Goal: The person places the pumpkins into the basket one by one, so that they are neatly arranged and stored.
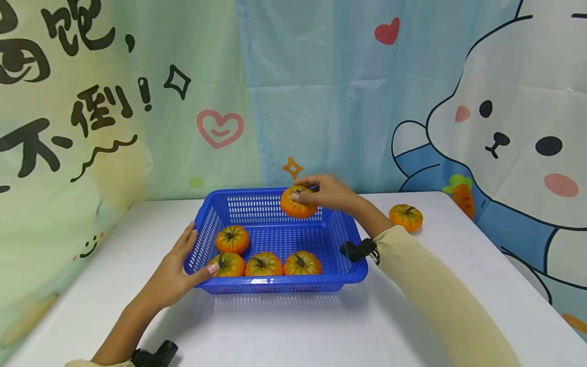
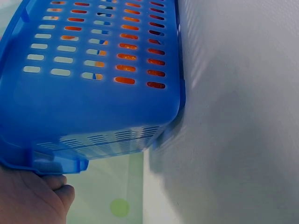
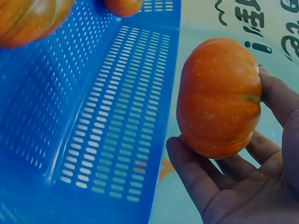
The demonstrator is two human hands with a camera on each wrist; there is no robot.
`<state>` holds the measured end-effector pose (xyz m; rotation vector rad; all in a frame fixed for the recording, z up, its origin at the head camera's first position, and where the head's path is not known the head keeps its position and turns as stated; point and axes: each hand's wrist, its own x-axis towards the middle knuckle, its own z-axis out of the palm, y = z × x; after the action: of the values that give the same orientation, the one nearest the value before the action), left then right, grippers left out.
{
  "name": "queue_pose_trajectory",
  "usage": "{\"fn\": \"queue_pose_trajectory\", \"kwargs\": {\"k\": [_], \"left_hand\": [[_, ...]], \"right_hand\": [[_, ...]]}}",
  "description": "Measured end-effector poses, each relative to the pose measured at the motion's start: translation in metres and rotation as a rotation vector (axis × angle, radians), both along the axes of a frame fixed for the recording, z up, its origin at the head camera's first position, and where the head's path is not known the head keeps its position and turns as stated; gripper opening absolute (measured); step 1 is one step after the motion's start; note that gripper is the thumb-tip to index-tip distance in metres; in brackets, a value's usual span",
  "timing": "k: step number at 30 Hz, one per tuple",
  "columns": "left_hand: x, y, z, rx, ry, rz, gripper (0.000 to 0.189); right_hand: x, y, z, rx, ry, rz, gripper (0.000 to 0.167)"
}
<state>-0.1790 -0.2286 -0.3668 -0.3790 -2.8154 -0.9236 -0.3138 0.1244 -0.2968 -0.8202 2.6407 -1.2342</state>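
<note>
My right hand grips a small orange pumpkin above the back of a blue plastic basket. In the right wrist view, thumb and fingers hold this pumpkin from its sides, close to the basket's rim. My left hand holds the basket's left rim, its thumb over the front left corner. Several pumpkins lie in the basket: three, including one pumpkin, line the front wall, and another pumpkin sits behind them at left. The left wrist view shows the basket's perforated side and part of the left hand.
One more pumpkin lies on the white table to the right of the basket, beyond my right forearm. A printed cloth with a cartoon rabbit and lettering hangs behind the table. Each wrist wears a black camera.
</note>
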Motion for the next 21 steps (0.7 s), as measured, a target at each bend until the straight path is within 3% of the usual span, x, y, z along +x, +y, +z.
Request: {"fn": "queue_pose_trajectory", "kwargs": {"k": [6, 21], "left_hand": [[0.0, -0.001, -0.001, -0.001, 0.0, -0.002, 0.097], [0.001, 0.0, 0.002, 0.011, -0.002, -0.012, 0.096]], "right_hand": [[-0.006, -0.015, -0.006, 0.061, -0.041, 0.079, 0.055], [-0.007, -0.048, -0.021, 0.192, -0.131, 0.109, 0.06]]}}
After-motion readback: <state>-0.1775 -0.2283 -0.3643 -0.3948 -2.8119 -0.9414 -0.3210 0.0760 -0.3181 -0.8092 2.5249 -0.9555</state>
